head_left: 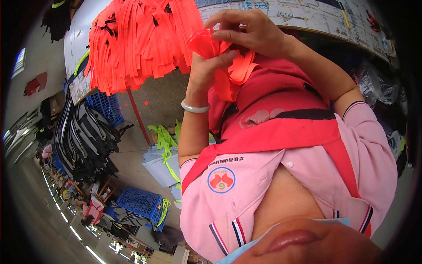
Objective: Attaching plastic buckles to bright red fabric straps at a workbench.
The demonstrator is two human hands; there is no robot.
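A bundle of bright orange-red fabric strips (202, 44) is gripped in my left hand (205, 72), which wears a pale bangle. The strips' loose ends (239, 68) hang over the red apron, below the fist. My right hand (246, 28) comes from the other side with curled fingers, its thumb and fingertips pinching at the top of the bundle. Beside my hands, a large heap of the same orange-red strips (136, 48) covers part of the worktable and droops over its edge. Small black pieces show among those strips.
The worktable (303, 15) continues to the right, with a yellow tool (343, 17) on it. Clear plastic (378, 83) lies below at the right. Dark straps (83, 136) hang at the left, near blue crates (138, 202). Grey panels with lime straps (162, 163) are stacked lower down.
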